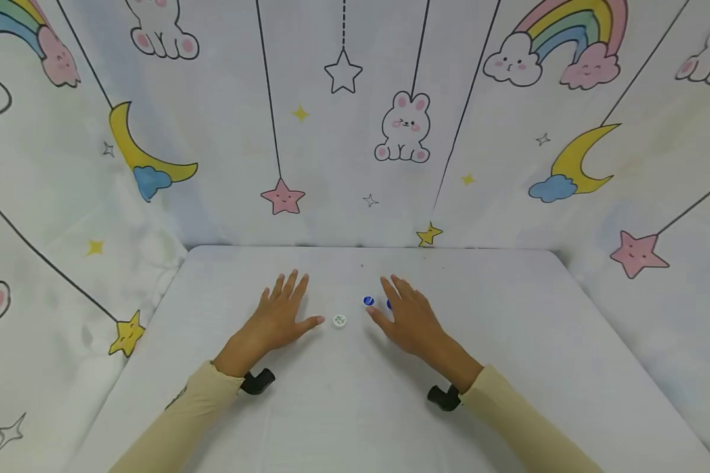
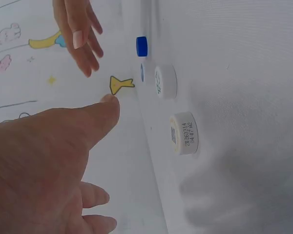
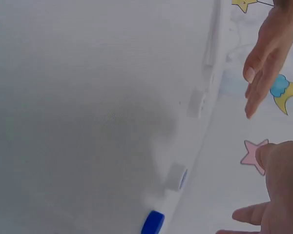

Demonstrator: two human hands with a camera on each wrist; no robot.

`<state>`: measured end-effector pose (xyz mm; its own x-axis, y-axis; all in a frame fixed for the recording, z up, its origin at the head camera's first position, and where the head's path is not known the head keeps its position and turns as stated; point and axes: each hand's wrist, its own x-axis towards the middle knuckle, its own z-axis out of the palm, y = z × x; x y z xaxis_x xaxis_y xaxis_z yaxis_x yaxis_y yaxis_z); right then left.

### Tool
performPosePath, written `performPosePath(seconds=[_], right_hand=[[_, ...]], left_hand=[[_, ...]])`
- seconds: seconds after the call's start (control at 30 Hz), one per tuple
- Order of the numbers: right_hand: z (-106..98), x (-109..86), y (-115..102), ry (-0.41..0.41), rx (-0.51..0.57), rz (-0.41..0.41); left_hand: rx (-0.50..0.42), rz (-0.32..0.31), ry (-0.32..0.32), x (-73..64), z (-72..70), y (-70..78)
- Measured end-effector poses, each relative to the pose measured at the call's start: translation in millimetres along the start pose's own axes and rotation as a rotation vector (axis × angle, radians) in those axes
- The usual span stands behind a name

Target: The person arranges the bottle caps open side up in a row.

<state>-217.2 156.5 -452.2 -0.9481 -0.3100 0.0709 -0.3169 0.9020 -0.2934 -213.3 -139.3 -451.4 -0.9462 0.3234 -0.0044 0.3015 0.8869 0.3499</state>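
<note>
Both hands are held above the table with fingers spread and nothing in them. My left hand (image 1: 275,320) is left of a white bottle cap with green marks (image 1: 340,320). My right hand (image 1: 413,320) is just right of a white cap with a blue top (image 1: 369,301) and partly covers a blue cap (image 1: 389,304). Seen from the left wrist, a white cap with printed text (image 2: 184,133) sits nearest, with the green-marked cap beyond it. In the head view I cannot make out that printed cap; the left hand may hide it.
The caps stand on a white table (image 1: 355,407). Behind and at the sides hangs a white cloth (image 1: 225,118) printed with stars, moons and rabbits. A black wrist mount (image 1: 258,382) sits under the left sleeve, another black mount (image 1: 444,398) under the right.
</note>
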Motion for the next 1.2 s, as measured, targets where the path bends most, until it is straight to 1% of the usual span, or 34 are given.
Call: performPosePath(seconds=[0.13,0.3,0.47,0.57,0.7,0.9,1.2], right_hand=[[5.2,6.7,-12.0,0.004,-0.005,-0.046],[13.4,14.3,-27.5,0.022,0.030,-0.119],[20.8,21.7,-39.7,0.036,0.046,-0.172],[24.3,25.5,-44.6,0.025,0.061,-0.197],[30.7,29.1,-50.3,-0.003,0.083,-0.223],[41.2,34.1,-58.5,-0.010,0.022,-0.267],[53.0,38.3,-68.8,-0.020,-0.055,-0.309]], left_hand=[[0.000,0.029,0.013,-1.8,-1.4,-0.3],[-0.010,0.054,0.026,-3.9,-2.2,-2.0],[-0.006,0.079,0.046,-4.3,-0.7,-4.7],[0.008,0.098,0.059,-4.0,0.6,-6.3],[0.010,0.095,0.055,-5.0,1.8,-7.2],[0.014,0.101,0.026,-3.0,4.7,-6.5],[-0.006,0.118,0.033,-0.1,6.6,-7.2]])
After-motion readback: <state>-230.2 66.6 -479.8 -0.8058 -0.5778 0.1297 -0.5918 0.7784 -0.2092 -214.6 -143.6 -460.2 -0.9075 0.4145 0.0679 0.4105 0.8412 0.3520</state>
